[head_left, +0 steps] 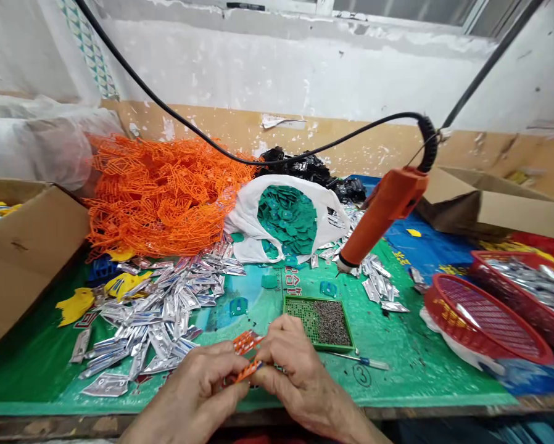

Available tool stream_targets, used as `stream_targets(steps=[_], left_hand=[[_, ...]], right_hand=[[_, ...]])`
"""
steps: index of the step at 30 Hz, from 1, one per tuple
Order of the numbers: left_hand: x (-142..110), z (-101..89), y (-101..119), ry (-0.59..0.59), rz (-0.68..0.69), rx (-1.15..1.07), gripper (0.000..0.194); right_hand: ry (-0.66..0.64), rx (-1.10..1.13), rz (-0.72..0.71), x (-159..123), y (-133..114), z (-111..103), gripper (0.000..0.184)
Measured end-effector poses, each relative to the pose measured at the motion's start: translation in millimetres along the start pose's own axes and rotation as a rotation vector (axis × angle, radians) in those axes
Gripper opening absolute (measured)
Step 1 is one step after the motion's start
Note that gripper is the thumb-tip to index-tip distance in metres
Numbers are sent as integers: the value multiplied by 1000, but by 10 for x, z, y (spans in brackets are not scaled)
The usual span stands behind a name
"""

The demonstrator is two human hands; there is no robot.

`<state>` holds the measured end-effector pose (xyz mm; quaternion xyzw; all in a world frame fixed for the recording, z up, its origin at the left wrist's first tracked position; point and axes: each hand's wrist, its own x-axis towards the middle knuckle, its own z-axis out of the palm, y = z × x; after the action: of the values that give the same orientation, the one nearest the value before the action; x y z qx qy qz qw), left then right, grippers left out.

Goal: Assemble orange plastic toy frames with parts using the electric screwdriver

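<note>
Because the left hand (196, 385) and right hand (298, 367) both pinch the orange piece (244, 343) over the table (425, 370), near the green tray (300, 313), a light, even grip should best guard it from bending.

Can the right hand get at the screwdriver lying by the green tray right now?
Probably yes: the screwdriver lies close to the right hand with its handle uncovered, though that hand would likely have to release the orange piece first.
</note>
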<state>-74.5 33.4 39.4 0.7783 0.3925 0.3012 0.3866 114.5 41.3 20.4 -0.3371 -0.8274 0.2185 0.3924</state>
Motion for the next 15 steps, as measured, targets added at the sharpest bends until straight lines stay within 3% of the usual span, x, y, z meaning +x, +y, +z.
stream_targets(steps=[4, 7, 10, 13, 15], left_hand=[[-1, -7, -45, -136, -347, -257, 19], [29, 50, -126, -118, -484, -495, 23], [82, 137, -212, -46, -578, -682, 23], [130, 212, -238, 7, -664, -788, 20], [149, 245, -234, 5, -673, -850, 18]], right_hand=[[-31, 124, 119, -17, 57, 88, 16], [18, 134, 184, -31, 136, 201, 10], [61, 41, 135, -20, 164, 259, 8], [208, -152, 39, -35, 162, 47, 27], [473, -321, 33, -86, 231, -306, 39]])
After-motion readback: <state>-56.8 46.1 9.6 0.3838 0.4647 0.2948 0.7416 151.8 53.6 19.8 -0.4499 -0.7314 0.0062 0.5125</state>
